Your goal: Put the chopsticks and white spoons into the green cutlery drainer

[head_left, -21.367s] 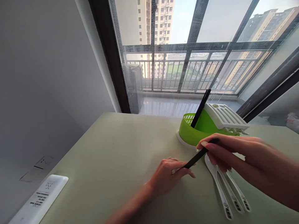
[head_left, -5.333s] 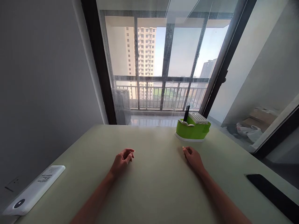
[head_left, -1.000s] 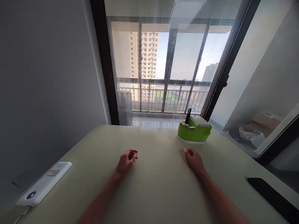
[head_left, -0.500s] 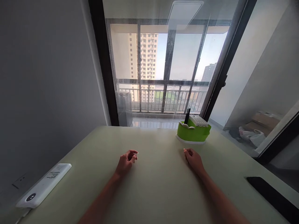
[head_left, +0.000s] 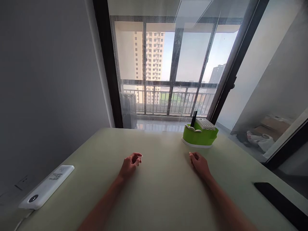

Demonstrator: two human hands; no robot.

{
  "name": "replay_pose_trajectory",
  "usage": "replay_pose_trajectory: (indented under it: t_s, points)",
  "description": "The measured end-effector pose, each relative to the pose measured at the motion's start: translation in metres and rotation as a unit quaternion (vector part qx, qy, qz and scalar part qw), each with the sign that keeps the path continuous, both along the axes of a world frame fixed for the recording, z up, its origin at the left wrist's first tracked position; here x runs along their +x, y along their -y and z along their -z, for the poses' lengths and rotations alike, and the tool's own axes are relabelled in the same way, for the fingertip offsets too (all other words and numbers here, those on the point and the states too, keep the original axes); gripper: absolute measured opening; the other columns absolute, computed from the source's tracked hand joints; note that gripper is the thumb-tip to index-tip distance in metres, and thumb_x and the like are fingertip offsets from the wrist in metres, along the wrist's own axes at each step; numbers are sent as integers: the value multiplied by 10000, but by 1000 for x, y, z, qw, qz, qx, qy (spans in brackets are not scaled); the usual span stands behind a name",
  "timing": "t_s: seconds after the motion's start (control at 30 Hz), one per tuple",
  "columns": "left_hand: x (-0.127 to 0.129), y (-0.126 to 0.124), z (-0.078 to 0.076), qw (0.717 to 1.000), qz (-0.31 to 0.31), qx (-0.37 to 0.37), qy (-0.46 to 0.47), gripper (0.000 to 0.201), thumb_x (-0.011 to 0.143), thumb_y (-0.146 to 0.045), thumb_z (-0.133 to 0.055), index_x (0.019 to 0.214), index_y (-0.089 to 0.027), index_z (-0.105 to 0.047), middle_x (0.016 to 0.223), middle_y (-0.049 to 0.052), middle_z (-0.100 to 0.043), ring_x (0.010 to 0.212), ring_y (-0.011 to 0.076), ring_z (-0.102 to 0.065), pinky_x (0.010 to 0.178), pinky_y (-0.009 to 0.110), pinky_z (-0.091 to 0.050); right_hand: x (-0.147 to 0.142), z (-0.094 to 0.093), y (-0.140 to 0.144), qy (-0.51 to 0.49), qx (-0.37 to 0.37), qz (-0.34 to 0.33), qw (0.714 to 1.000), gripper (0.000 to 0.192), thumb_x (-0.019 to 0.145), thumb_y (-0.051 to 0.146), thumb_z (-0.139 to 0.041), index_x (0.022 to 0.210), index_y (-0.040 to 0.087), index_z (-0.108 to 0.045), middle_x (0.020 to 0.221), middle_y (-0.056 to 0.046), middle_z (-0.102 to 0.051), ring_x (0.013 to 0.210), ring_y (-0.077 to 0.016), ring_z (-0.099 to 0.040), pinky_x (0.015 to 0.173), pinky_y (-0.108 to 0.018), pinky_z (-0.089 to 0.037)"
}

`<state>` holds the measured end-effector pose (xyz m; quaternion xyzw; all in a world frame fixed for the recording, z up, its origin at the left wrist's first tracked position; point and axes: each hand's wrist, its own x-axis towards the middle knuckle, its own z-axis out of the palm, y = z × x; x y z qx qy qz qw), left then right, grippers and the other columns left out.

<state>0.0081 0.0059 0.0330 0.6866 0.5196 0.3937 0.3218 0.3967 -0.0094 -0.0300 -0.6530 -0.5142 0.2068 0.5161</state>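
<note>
My left hand (head_left: 130, 163) rests on the pale green table with its fingers loosely curled, thumb and index tip close together. A small pale tip shows at the index finger, seemingly the nail; I see no object in the hand. Farther right, my right hand (head_left: 199, 163) lies on its side in a loose fist, with nothing visible in it. Just beyond that hand stands a green utensil holder (head_left: 199, 136) with a white base and a slotted white top. Several black sticks, like chopsticks (head_left: 193, 119), stand upright in its left part.
The table (head_left: 158, 199) reaches back to a large glass door with dark frames (head_left: 176, 54). A white power strip (head_left: 48, 186) with a cable lies along the left edge. A flat black object (head_left: 279, 200) lies at the right. Behind glass at right are plastic bags (head_left: 260, 139).
The camera view has shifted slightly, so the window and table edge sit a little higher. Both hands keep their place and pose.
</note>
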Motion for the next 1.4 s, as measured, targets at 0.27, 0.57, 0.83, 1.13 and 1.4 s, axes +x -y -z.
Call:
replay_pose_trajectory:
  t_s: [0.27, 0.57, 0.83, 1.13, 1.4]
  points:
    - [0, -3, 5, 1000, 4, 5, -6, 391, 891, -493, -546, 1060, -194, -732, 813, 36, -743, 688, 180, -637, 646, 282, -488, 1, 2, -2, 7, 6, 6, 1000, 454, 855, 649, -548, 688, 228, -583, 563, 2, -609, 520, -188, -538, 563, -300, -405]
    - [3, 2, 4, 1000, 17, 11, -6, 375, 885, -487, -558, 1040, -193, -732, 813, 41, -750, 711, 192, -661, 644, 291, -498, 4, 6, -3, 47, -3, 4, 999, 484, 881, 661, -493, 708, 222, -599, 580, -2, -624, 512, -185, -547, 551, -299, -413]
    - [6, 4, 6, 999, 31, 15, -18, 348, 896, -466, -549, 1023, -200, -734, 809, 39, -757, 763, 206, -689, 676, 300, -492, 6, 8, -12, 144, 9, 4, 989, 437, 911, 618, -464, 811, 221, -618, 682, -28, -680, 621, -218, -628, 629, -323, -475]
    - [8, 3, 11, 999, 42, 22, -20, 309, 906, -431, -546, 1014, -208, -731, 785, 23, -753, 749, 196, -688, 674, 296, -477, 67, -67, -57, 297, 84, 160, 937, 629, 827, 386, -570, 1380, 93, -499, 1393, -278, -454, 1349, -422, -415, 1056, -546, -429]
    - [6, 2, 13, 998, 46, 31, -21, 285, 906, -431, -541, 981, -224, -723, 772, 16, -753, 744, 196, -694, 675, 295, -488, 100, -90, -84, 323, -18, 176, 930, 627, 908, 459, -489, 1493, 231, -492, 1555, -218, -346, 1415, -474, -368, 1073, -671, -371]
